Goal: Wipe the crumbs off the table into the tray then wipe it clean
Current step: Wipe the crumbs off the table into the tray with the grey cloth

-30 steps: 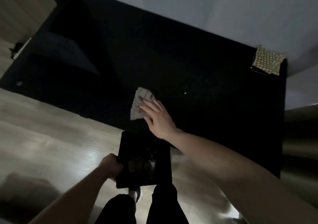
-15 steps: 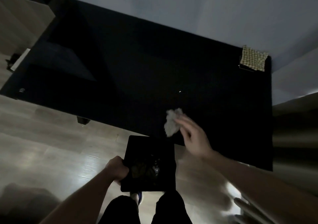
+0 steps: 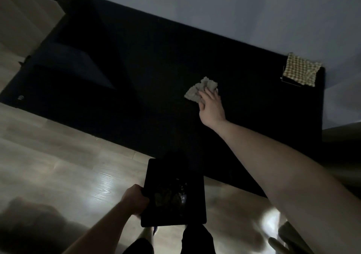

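While the left hand (image 3: pixel 135 199) grips the left edge of the dark tray (image 3: pixel 173 193), held just off the near edge of the black table (image 3: pixel 136 82), crumbs lie in the tray's middle. Grey cloth (image 3: pixel 200 90): on the tabletop, well beyond the tray. Right hand (image 3: pixel 211 107): fingers extended, pressing the cloth's near right side. Checked cloth (image 3: pixel 300 70): far right corner.
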A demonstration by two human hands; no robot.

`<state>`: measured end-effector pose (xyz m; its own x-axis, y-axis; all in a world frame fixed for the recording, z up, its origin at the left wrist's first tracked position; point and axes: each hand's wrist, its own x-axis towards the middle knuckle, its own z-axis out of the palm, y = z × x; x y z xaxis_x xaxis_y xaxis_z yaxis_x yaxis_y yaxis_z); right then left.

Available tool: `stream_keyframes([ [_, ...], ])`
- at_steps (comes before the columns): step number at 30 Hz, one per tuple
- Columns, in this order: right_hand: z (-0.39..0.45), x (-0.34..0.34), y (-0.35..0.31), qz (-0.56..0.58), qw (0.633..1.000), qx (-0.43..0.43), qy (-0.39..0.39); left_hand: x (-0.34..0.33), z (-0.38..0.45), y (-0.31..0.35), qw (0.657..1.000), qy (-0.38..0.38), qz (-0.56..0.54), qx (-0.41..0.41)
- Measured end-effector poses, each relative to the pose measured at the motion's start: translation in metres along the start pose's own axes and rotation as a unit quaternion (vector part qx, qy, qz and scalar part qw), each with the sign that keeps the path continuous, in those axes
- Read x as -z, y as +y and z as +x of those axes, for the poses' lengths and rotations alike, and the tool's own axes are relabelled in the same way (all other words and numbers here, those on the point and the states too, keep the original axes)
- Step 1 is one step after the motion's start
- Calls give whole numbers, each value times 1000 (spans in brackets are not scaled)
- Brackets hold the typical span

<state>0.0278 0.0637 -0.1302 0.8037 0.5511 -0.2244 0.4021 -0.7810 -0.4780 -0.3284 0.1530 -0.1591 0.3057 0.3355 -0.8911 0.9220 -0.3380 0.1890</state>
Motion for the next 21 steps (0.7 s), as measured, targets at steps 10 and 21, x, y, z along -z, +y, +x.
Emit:
stream_keyframes([
  [10, -179, -32, 25, 70, 992, 90, -51, -1, -13, 10, 1000, -13, 8, -5],
  [21, -293, -40, 22, 207, 976, 70, 12, -3, -32, 16, 995, 0, 91, -49],
])
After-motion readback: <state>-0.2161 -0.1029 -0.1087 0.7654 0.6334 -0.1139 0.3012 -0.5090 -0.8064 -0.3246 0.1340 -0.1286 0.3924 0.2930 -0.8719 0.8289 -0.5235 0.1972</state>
